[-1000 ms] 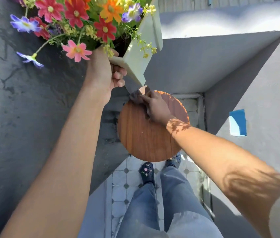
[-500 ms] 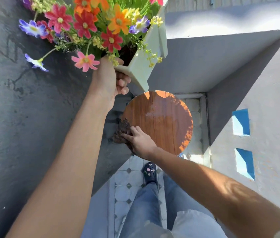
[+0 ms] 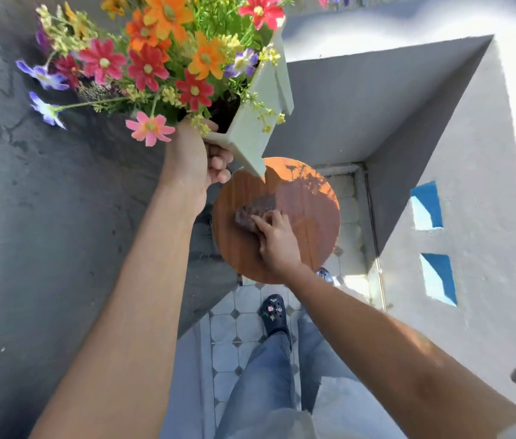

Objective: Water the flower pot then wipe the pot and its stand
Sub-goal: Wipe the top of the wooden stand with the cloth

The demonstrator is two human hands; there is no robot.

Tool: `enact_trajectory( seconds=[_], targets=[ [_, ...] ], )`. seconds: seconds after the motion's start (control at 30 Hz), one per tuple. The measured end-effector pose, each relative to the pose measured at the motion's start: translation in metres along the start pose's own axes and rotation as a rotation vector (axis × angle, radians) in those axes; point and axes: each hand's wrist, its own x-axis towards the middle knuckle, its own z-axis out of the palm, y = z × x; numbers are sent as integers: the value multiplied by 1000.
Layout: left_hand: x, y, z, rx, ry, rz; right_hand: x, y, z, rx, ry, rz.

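A pale green square flower pot (image 3: 259,122), full of red, orange, pink and purple flowers (image 3: 155,58), is held up in the air, tilted, above the stand. My left hand (image 3: 196,156) grips its near lower edge. Below it stands a round wooden stand (image 3: 310,217) with a damp streak across its top. My right hand (image 3: 277,240) presses a dark brown cloth (image 3: 255,210) flat onto the left middle of the stand's top.
A dark grey wall (image 3: 28,217) rises on the left and a light grey wall (image 3: 472,185) with blue openings on the right, forming a narrow corner. Pale tiled floor (image 3: 234,327) lies below, with my legs and dark shoes (image 3: 274,315) close to the stand.
My right hand has dragged the cloth from the stand's far edge to its left rim, then back onto the left middle of the top. The pot stays raised in my left hand.
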Motion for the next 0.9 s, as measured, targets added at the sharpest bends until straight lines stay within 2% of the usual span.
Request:
enact_trajectory(
  seconds=[0.13,0.3,0.37,0.43,0.53,0.6,0.67,0.7,0.83,0.9],
  targets=[
    [-10,-2,4,7,-17,-4,-59,-27,26,26,-174,-144],
    [-20,-8,3,-9,-46,-16,-75,47,-18,-20,-133,-235],
    [-22,-12,2,-16,-46,-18,-54,90,-48,-64,-6,-109],
    [-24,-15,1,-18,-53,-14,-26,122,-71,-16,81,128],
    [-28,-17,3,-38,-57,-8,1,124,-80,-59,138,197],
    [-29,-16,3,-46,-41,-11,1,103,-75,-51,103,272],
    [-27,-17,2,-43,-27,-14,-13,80,-57,-36,89,205],
    [-26,-18,2,-41,-27,-14,-24,71,-43,-35,66,112],
    [-23,-16,5,-34,-25,5,-76,39,-8,-44,-156,-184],
    [-22,-13,5,-27,-30,18,-89,40,-7,-78,-283,-257]
  ],
)
